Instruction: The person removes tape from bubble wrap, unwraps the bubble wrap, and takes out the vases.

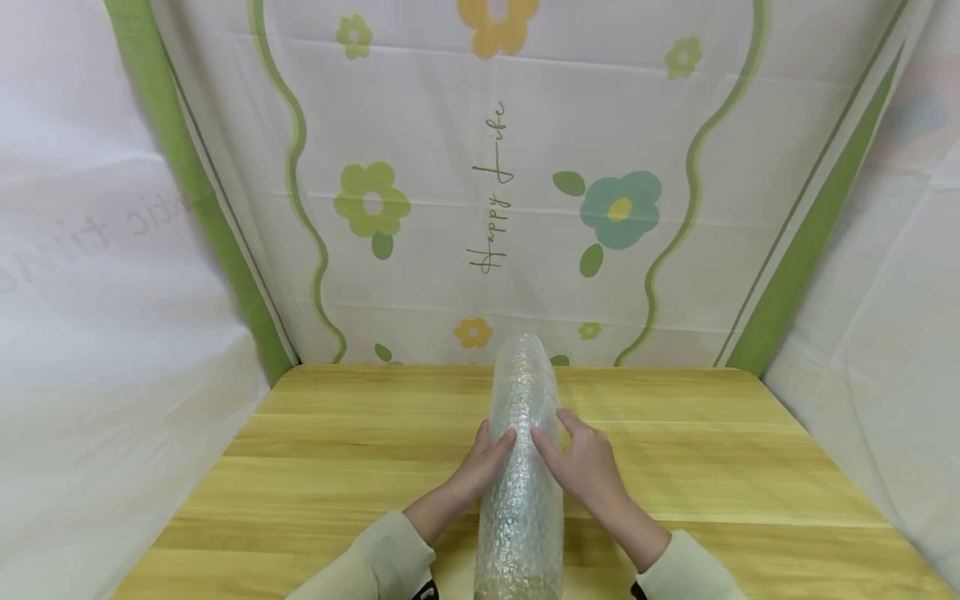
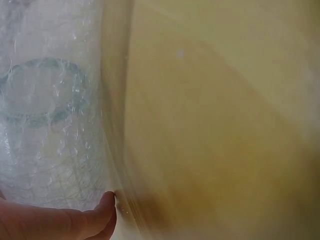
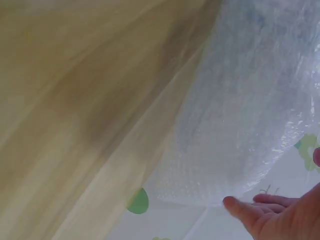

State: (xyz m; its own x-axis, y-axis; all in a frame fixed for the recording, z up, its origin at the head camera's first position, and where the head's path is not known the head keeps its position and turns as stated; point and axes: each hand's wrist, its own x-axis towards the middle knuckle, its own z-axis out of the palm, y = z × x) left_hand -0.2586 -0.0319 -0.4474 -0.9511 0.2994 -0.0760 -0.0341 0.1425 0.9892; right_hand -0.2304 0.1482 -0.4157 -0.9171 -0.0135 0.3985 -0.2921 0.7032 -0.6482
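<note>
A long, shiny roll of clear bubble wrap [image 1: 521, 500] points away from the person along the middle of the wooden table [image 1: 337, 467]. On its left side rests the left hand [image 1: 480, 471], thumb on top and fingers fairly straight along the side. The right hand [image 1: 588, 467] touches the opposite side, its thumb on top and index finger stretched forward. Close up in the left wrist view, fingers [image 2: 60, 222] lie by the bubble wrap [image 2: 50, 150], which has a teal ring on it. In the right wrist view, extended fingers [image 3: 245, 212] are beside the wrap's edge [image 3: 240, 150].
A white flowered curtain [image 1: 435, 283] stands behind the table's far edge. More white cloth hangs at the left [image 1: 112, 333] and right [image 1: 870, 350], with green strips at the corners.
</note>
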